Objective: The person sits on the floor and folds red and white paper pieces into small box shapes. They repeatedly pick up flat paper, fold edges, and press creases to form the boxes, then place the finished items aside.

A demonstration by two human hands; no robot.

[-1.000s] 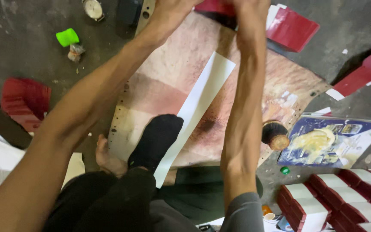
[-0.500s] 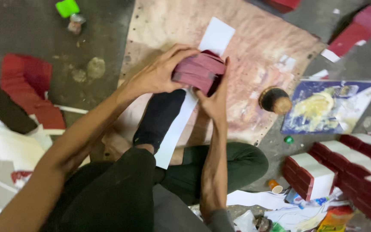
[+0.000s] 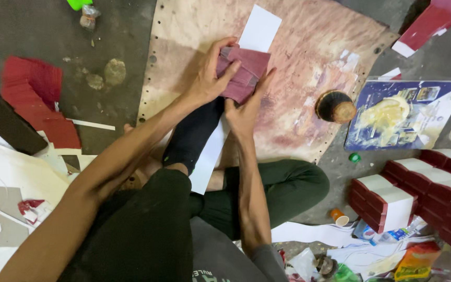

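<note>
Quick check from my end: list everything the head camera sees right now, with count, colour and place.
Card bundle: one, maroon, between both hands.
White strip: one, under the bundle.
Work board: one, stained tan, on floor.
Round pot: one, dark brown, board's right edge.
Printed sheet: one, blue, far right.
Finished boxes: several, red and white, lower right.
Red card pile: one, left.
Left hand: grips bundle's left side.
Right hand: supports it below.

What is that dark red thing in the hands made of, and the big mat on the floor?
The dark red stack, held by the left hand and right hand, looks like thin matte card or paper: flat layered sheets with sharp edges. The mat seems to be stiff, worn board or leather, dull tan with reddish stains and punched holes along its edge.
</note>
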